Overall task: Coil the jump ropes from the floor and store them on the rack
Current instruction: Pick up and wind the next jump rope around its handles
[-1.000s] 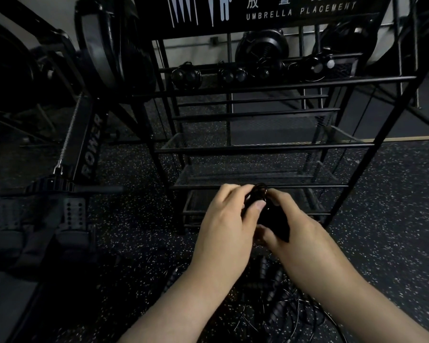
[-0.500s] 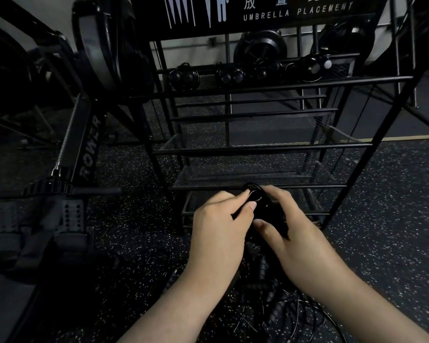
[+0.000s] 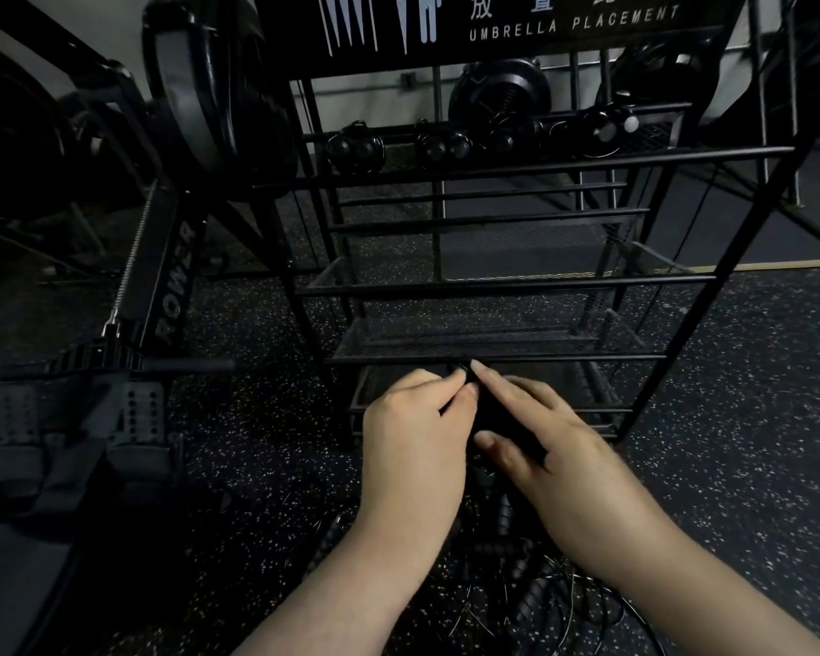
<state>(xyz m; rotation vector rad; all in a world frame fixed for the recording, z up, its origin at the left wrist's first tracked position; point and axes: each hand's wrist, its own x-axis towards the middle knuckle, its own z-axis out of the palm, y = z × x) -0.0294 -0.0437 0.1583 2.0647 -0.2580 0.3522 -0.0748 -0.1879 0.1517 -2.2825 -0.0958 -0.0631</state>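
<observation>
Head view: the rack [image 3: 517, 357] stands just ahead, its mesh shelves open toward the hands, with a rowing machine [image 3: 166, 286] at left. The left hand [image 3: 417, 433] pinches and the right hand [image 3: 555, 447] grips 1 black jump rope bundle [image 3: 503, 419] before the lower shelf; loose ropes [image 3: 531, 589] lie on the floor [image 3: 753, 419] below the wrists.

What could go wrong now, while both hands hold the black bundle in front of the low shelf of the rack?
1. The left hand and right hand grip a dark jump rope bundle; a loose coil might spring open.
2. Loose ropes on the floor lie tangled below the wrists; a trailing loop may snag and pull them along.
3. The bundle could catch on the rack shelf edge, which is close ahead.
</observation>
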